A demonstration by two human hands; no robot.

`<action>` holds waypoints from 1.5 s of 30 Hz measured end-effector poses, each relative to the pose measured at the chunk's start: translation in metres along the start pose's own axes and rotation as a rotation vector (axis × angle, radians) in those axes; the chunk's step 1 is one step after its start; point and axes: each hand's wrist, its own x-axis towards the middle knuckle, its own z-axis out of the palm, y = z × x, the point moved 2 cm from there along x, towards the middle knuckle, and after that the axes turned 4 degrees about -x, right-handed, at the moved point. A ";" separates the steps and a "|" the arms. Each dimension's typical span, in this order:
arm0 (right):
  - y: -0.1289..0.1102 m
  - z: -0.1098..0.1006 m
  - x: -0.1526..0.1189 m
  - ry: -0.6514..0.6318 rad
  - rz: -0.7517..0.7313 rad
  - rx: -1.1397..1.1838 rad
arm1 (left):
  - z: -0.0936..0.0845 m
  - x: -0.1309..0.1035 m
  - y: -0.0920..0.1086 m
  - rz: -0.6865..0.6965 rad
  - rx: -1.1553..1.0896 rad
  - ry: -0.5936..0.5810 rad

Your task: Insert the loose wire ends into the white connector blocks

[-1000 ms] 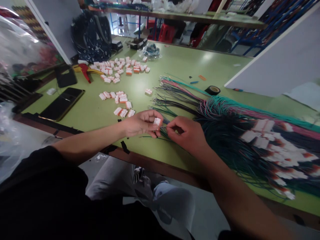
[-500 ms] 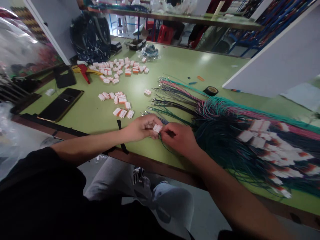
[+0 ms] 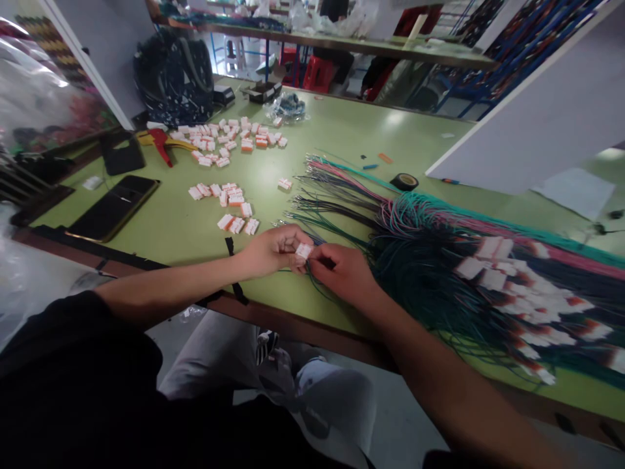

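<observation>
Held in the left hand [image 3: 273, 253] above the table [image 3: 170, 225], the connector [image 3: 303, 251] looked light and stiff, likely best pinched by its sides; the thin wire [image 3: 318, 285] seemed limp, better gripped near its tip. Left thumb and fingers clasped the connector, while the right hand [image 3: 342, 270], bent inward beside it, apparently pinched the wire.

Wiring workshop, green workbench [image 3: 351, 124], bundled wires [image 3: 415, 207], scattered connectors [image 3: 247, 144], another bench [image 3: 371, 47] behind, red stool [image 3: 317, 75]
</observation>
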 end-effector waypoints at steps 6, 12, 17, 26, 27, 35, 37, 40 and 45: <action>-0.003 -0.005 0.001 0.045 0.035 0.109 | -0.002 0.001 0.009 -0.027 0.040 -0.018; -0.006 -0.009 0.000 0.054 0.041 0.118 | -0.001 0.001 0.009 -0.052 0.050 -0.030; -0.005 -0.003 -0.001 0.047 0.038 0.072 | 0.001 0.001 0.005 -0.051 0.036 -0.018; 0.012 -0.028 0.013 -0.118 0.007 -0.006 | -0.001 0.003 0.007 -0.105 -0.033 -0.063; 0.018 -0.035 0.020 -0.073 0.025 -0.085 | -0.001 0.003 0.008 -0.118 -0.050 -0.082; 0.055 -0.039 0.079 -0.164 0.365 -0.970 | -0.001 0.002 0.006 -0.152 -0.128 -0.136; 0.056 -0.035 0.082 -0.181 0.365 -0.996 | -0.001 0.003 0.003 -0.156 -0.148 -0.135; 0.055 -0.038 0.080 -0.119 0.386 -0.965 | -0.002 0.006 0.000 -0.163 -0.183 -0.118; 0.049 -0.055 0.073 0.030 0.482 -0.860 | -0.004 0.010 -0.006 -0.176 -0.270 -0.074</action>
